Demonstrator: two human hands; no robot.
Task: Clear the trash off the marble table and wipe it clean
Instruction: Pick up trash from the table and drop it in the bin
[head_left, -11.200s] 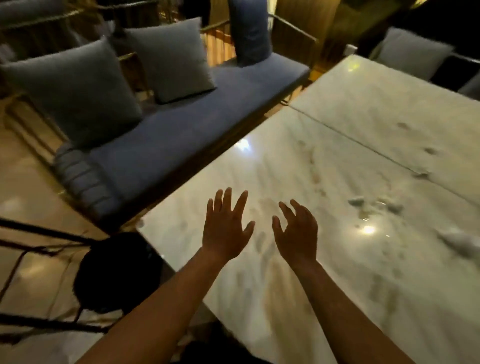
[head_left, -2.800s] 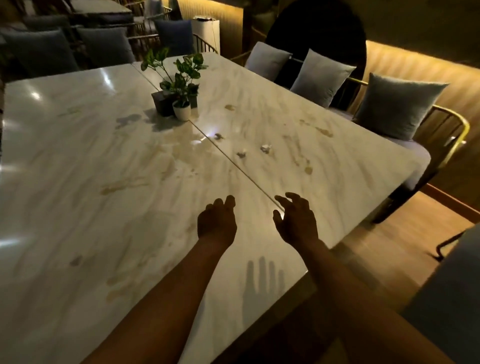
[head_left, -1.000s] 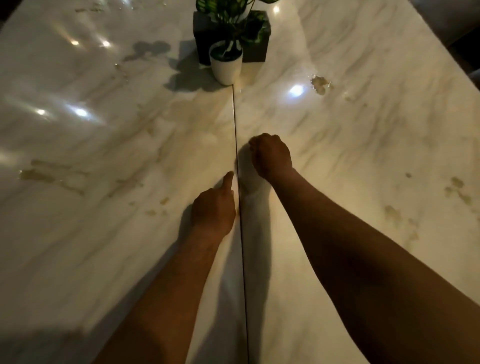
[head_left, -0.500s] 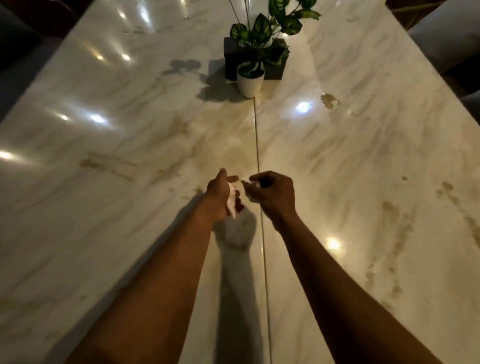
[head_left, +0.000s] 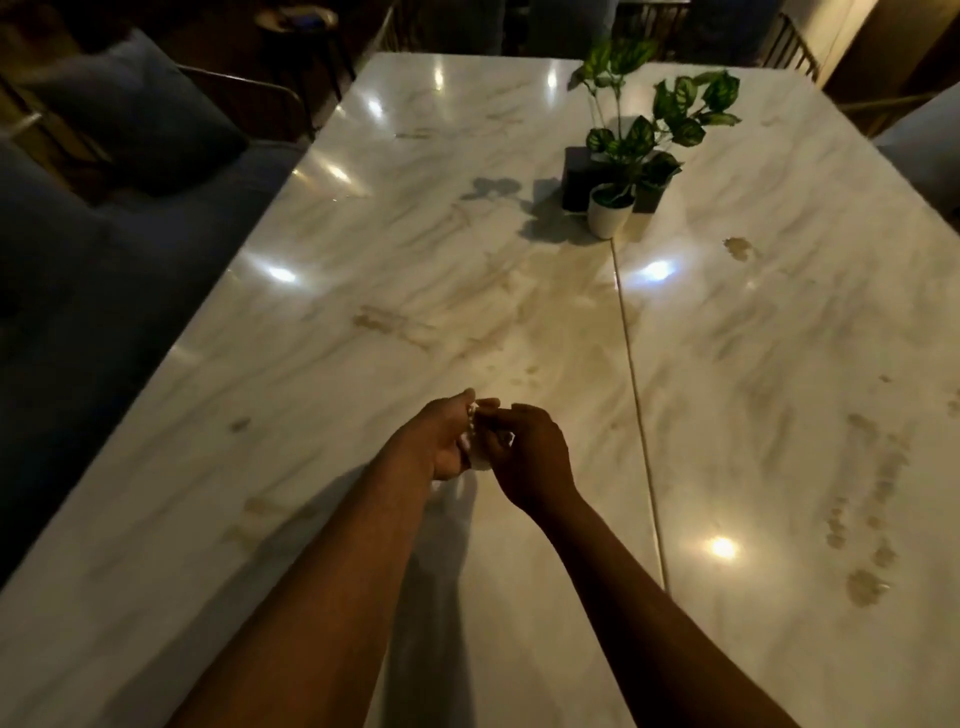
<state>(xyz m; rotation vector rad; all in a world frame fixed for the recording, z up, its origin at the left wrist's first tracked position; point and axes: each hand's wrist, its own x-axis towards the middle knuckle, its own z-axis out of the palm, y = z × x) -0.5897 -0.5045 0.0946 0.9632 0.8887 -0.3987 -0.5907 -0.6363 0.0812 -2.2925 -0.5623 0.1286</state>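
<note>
A small wad of white paper trash (head_left: 478, 453) sits between the two hands, held above the marble worktop (head_left: 363, 322) a little to the left of the seam (head_left: 636, 395) that runs between its two slabs. The left hand (head_left: 441, 441) cups the wad from the left, palm turned toward it, fingers curled around its lower edge. The right hand (head_left: 530, 457) meets it from the right, back of the hand toward the camera, its grip pinching the top of the paper with thumb and fingertips. Both grips are pressed onto the same scrap, and the hands touch or nearly touch around it. How crumpled the paper is cannot be told; it is mostly covered by the fingers.

Both forearms reach in from the bottom of the view and cast a dark shadow (head_left: 436, 571) on the marble under them. The stone is glossy, with bright spots of reflected light and brownish stains: a trail of blotches (head_left: 862, 561) at the right, a single patch (head_left: 737, 248) farther back on the right slab, and faint smears (head_left: 395, 327) on the left slab.

Well beyond the hands, on the seam, stands a small white pot (head_left: 609, 215) with a green leafy plant (head_left: 654, 124), a dark box (head_left: 576, 179) just behind it. A blue cushioned sofa (head_left: 78, 270) lies along the worktop's left edge.
</note>
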